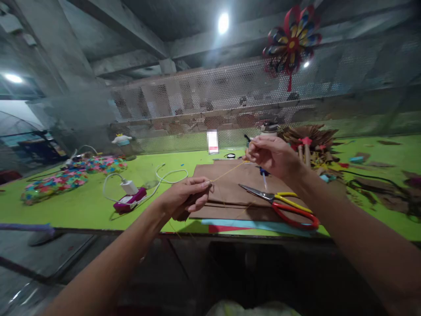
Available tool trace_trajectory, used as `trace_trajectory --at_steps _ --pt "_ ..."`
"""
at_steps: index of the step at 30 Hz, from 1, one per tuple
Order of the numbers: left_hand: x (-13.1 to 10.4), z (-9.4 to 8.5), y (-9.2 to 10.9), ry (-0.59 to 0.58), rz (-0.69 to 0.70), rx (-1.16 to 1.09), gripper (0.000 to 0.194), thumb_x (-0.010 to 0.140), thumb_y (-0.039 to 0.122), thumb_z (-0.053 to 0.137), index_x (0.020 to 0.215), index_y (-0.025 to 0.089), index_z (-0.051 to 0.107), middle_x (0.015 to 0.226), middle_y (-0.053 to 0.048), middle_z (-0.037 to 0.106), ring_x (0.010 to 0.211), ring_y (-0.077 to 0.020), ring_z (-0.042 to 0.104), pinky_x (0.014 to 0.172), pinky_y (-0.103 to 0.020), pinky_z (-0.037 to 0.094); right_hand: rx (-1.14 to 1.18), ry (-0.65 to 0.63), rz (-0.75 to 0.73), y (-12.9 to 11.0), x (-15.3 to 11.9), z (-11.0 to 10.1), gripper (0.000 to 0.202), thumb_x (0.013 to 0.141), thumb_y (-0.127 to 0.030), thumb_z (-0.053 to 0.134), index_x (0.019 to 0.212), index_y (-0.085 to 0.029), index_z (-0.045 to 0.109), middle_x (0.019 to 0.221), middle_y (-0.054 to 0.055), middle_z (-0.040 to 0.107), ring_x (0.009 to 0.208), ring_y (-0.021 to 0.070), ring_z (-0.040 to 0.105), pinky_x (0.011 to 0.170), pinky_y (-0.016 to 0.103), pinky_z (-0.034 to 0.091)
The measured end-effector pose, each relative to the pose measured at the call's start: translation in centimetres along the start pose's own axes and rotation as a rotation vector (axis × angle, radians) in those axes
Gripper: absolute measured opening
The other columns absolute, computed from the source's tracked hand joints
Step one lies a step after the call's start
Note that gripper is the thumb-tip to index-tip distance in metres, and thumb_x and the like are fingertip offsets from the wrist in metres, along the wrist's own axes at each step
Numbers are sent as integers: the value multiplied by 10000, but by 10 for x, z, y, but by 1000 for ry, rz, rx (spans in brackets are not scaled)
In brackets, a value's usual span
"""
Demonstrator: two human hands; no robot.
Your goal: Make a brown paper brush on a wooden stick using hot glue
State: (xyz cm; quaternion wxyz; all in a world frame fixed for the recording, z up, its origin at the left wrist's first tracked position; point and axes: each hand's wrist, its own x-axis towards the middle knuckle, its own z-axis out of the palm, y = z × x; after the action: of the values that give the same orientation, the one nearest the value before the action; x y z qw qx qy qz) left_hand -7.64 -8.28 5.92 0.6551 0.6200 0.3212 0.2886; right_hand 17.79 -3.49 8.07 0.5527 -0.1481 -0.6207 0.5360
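Note:
A thin yellow thread (230, 171) runs taut between my two hands, over brown paper sheets (226, 177). My left hand (192, 193) pinches its lower end. A dark brown piece (180, 215) shows below these fingers and seems to be held in the palm; its shape is mostly hidden. Raised higher, my right hand (271, 153) is closed on the other end, with a small black tip (247, 138) sticking out past its fingers. Scissors (274, 199) with one yellow and one red handle lie partly spread on the paper, below my right hand.
On the green table (88, 210), a purple power socket (130, 201) with a white charger and cable lies left. Colourful star-filled bags (55, 184) are farther left. Brown folded-paper pieces (309, 136) and scraps sit right. Light-blue paper (250, 226) lies along the front edge.

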Motion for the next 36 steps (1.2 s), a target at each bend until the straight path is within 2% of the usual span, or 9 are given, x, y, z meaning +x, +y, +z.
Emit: trace_trajectory --at_steps 3,6,10,13,15,17,23,30,36 --pt "3 0 3 -6 26 -6 195 872 300 440 855 125 523 504 26 492 327 -28 379 321 -132 249 -361 1 143 14 4 -26 258 751 -391 544 718 -146 620 735 60 634 700 178 600 696 344 479" --pt "8 -1 9 7 5 6 217 882 330 414 938 142 507 560 0 548 396 -75 505 360 -157 344 -1099 328 192 17 7 -48 262 737 -363 553 665 -130 647 777 117 662 803 254 614 699 353 452" --pt "18 1 17 -7 -25 30 282 882 386 406 1024 158 491 558 8 547 415 -80 513 383 -170 378 -1402 610 -77 -5 1 -35 255 765 -311 532 598 -142 626 762 130 651 825 264 602 734 358 420" --pt "26 9 21 -62 -21 34 302 875 401 421 1015 146 501 511 35 501 354 -44 415 321 -137 272 -1251 230 -407 -22 -9 8 244 815 -319 505 677 -158 627 893 91 635 823 182 584 727 294 444" --pt "30 14 22 -106 -26 24 311 867 431 423 934 139 507 496 36 494 341 -41 399 302 -133 233 -1158 -157 -407 -23 -14 35 183 813 -312 534 851 -161 630 926 77 615 830 159 567 706 273 453" --pt "32 19 20 -163 -44 24 354 852 486 413 810 143 488 476 28 504 323 -43 395 284 -134 214 -1164 -366 -375 -18 -16 50 206 816 -314 547 916 -147 614 904 77 593 781 146 549 686 276 451" --pt "32 26 7 -324 -88 -22 468 781 605 437 737 140 461 430 9 542 285 -80 448 240 -149 255 -1103 -428 -455 -4 -22 47 125 810 -230 566 803 -125 635 795 51 553 666 108 508 597 237 414" --pt "31 24 1 -558 -116 -116 549 761 628 445 945 113 492 712 -107 662 601 -197 641 425 -240 461 -1006 -431 -475 -18 -30 44 126 810 -221 574 783 -126 651 686 28 567 601 90 496 564 213 385" --pt "17 17 4 -413 -114 76 330 869 346 451 1093 109 505 729 -64 599 649 -148 597 611 -286 452 -1037 -408 -184 -17 -24 27 270 820 -344 548 723 -120 662 639 28 606 583 94 500 544 215 363"
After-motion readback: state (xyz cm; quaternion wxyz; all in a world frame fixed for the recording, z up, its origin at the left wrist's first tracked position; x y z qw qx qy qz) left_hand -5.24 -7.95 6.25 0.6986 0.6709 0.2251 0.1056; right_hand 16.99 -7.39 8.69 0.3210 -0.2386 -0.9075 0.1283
